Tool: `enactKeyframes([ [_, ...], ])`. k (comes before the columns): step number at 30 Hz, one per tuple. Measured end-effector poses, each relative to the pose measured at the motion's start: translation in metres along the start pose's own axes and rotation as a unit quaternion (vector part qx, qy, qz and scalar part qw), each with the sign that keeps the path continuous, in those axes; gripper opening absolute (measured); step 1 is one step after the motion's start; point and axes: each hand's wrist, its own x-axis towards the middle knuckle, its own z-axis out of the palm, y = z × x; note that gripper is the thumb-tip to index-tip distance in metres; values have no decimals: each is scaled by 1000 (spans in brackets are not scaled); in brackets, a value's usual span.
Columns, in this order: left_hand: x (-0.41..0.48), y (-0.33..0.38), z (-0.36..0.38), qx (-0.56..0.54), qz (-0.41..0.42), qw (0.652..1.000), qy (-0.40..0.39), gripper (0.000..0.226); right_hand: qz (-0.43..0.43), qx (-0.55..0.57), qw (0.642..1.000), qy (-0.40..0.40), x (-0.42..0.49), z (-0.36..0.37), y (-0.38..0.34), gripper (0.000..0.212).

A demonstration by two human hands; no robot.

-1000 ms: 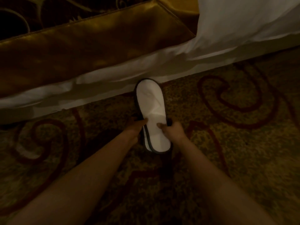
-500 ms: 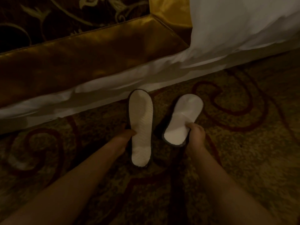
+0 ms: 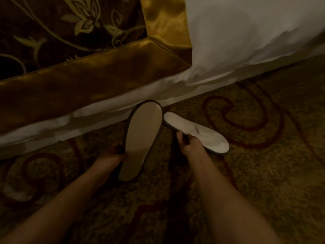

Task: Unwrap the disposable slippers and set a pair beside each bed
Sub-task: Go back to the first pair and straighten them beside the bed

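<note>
The bed point(image 3: 246, 41) fills the upper part of the view, its white sheet hanging down to the floor, with a dark floral runner point(image 3: 52, 27) edged in gold satin laid across it toward the left. Below the bed's edge spreads the patterned carpet point(image 3: 263, 164), gold-brown with dark red scrolls.

Two white slippers sit just in front of the bed's lower edge, side by side and very close at their far ends. The left slipper point(image 3: 140, 138) is turned sole-up, a pale flat face with a dark rim, its toe end nearly reaching the hanging sheet and its heel end pointing away from the bed. The left hand point(image 3: 112, 154) grips it along its left edge near the middle, thumb and fingers clamped on the rim; the slipper stands up beyond and to the right of that hand.

The right slipper point(image 3: 197, 132) lies at a slant to the bed's edge, one end close to the left slipper's toe and the other end angled away from the bed to the right. The right hand point(image 3: 190, 145) is closed on its near edge about midway, with the slipper stretching past it on both sides. Whether either slipper touches the carpet cannot be told.
</note>
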Motion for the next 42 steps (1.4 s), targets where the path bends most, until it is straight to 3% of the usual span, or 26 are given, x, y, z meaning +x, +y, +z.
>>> enactKeyframes([
  [3, -9, 2, -4, 74, 91, 993, 13, 33, 105, -119, 984, -78, 9, 2, 8, 24],
  [4, -10, 2, -4, 118, 131, 984, 21, 36, 167, -183, 964, -100, 11, 2, 4, 29],
  [6, -14, 1, -2, 211, 197, 957, 24, 45, 236, -402, 866, -181, 6, 5, -1, 38],
  [7, -15, 0, -1, 243, 226, 943, 20, 50, 258, -451, 820, -239, 4, 2, 0, 43],
  [10, -16, -8, 3, 316, 295, 902, 17, 55, 271, -496, 763, -313, 0, -5, 2, 46],
  [15, -6, -27, 17, 400, 334, 853, 6, 49, 112, -578, 763, -267, 0, -11, 19, 53],
  [19, 4, -49, 20, 400, 274, 874, -4, 51, -13, -612, 762, -214, 5, -24, 46, 47],
  [22, 10, -59, 29, 382, 191, 904, -22, 52, -121, -698, 681, -188, 10, -30, 63, 43],
  [25, 6, -64, 50, 341, 168, 925, 0, 52, -197, -761, 596, -163, 14, -31, 69, 46],
  [27, 2, -69, 68, 381, 184, 905, 41, 59, -301, -787, 515, -158, 19, -32, 60, 53],
  [30, -4, -72, 94, 442, 165, 880, 57, 78, -453, -769, 440, -99, 31, -33, 18, 62],
  [32, -8, -74, 111, 468, 169, 867, 27, 91, -434, -806, 403, -14, 44, -37, -20, 84],
  [35, -11, -81, 130, 514, 176, 839, -19, 107, -260, -891, 373, 13, 62, -48, -65, 112],
  [38, -7, -85, 136, 572, 166, 803, -30, 111, -150, -925, 349, -18, 70, -58, -74, 117],
  [42, -2, -86, 131, 587, 180, 789, -35, 107, -168, -919, 357, 16, 65, -56, -62, 111],
])
